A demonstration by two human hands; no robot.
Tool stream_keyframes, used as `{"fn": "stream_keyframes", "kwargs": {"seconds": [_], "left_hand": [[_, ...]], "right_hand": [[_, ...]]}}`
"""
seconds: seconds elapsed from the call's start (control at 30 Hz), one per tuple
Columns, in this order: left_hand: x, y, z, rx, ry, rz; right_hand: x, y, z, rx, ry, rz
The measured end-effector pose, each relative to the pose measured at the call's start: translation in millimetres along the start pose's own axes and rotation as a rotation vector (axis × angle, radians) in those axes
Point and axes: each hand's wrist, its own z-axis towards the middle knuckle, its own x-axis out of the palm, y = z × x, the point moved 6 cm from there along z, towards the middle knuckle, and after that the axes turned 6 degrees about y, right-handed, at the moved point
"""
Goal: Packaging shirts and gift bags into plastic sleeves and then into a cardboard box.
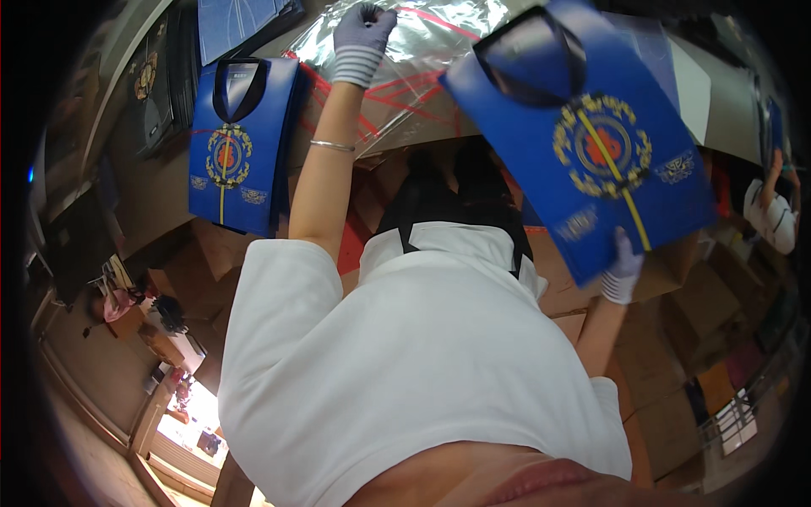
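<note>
My right hand (623, 264), in a pale grey glove with a striped cuff, grips the lower edge of a large blue paper gift bag (528, 135). The bag is tilted, slightly blurred, and its dark ribbon handle points away from me. It carries a gold wreath emblem with a red centre and a yellow stripe. My left hand (365, 32), gloved alike, is closed above a shiny clear plastic sheet (439, 38) with red tape strips. Whatever it may hold is hidden. Left of that arm, a stack of matching blue gift bags (207, 110) lies on the table.
Dark flat bags or boards (156, 93) lie at the far left, with blue printed sheets (241, 25) beyond. White paper (691, 93) is at the back right. Cardboard boxes (676, 414) stand at the lower right. Another person (770, 211) is at the right rim.
</note>
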Motion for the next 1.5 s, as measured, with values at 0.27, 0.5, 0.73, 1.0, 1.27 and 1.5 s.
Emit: {"fn": "stream_keyframes", "kwargs": {"seconds": [0.27,0.5,0.73,1.0,1.27,1.5], "left_hand": [[26.9,41.4,-27.2,0.243,0.153,0.071],[13.9,38.7,-72.6,0.352,0.113,0.350],[-0.3,86.1,-88.2,0.002,0.105,0.531],[11.4,91.9,-83.8,0.031,0.114,0.536],[-6.4,85.8,-97.6,0.138,-0.083,0.135],[-14.8,77.4,-99.2,0.047,-0.103,-0.228]], "right_hand": [[26.0,0.1,-25.4,0.332,0.291,0.002],[71.3,-66.4,-1.4,0.229,0.288,0.172],[55.3,-83.0,-15.7,0.204,0.222,0.109],[77.6,-70.4,-19.4,0.113,0.177,0.087],[81.3,-75.7,-26.4,0.109,0.113,0.230],[82.5,-92.9,-31.2,0.200,0.087,0.403]]}}
